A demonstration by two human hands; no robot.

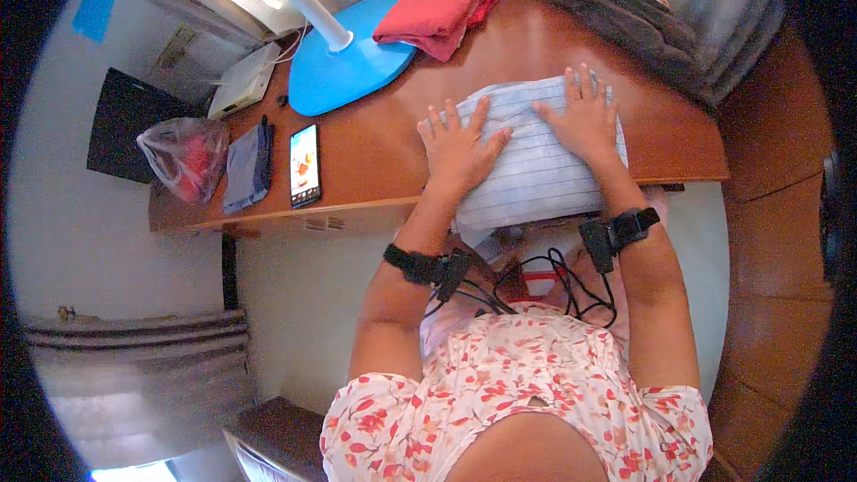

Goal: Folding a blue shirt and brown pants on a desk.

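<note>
A light blue striped cloth [528, 180], folded to a rough rectangle, lies on the wooden table and reaches over its near edge. My left hand [460, 147] rests with spread fingers on the cloth's left side. On its upper right part, my right hand [582, 123] lies flat, fingers apart and pointing away from me. Neither hand grips the fabric. Black straps with small devices and cables sit round both forearms.
The brown table [384, 156] carries a lit phone [304, 166], a folded dark cloth [249, 168], a plastic bag [185, 159] with something red, a white box [244, 80], a blue round stand base [350, 61], a folded red cloth [437, 16] and dark grey fabric [625, 18].
</note>
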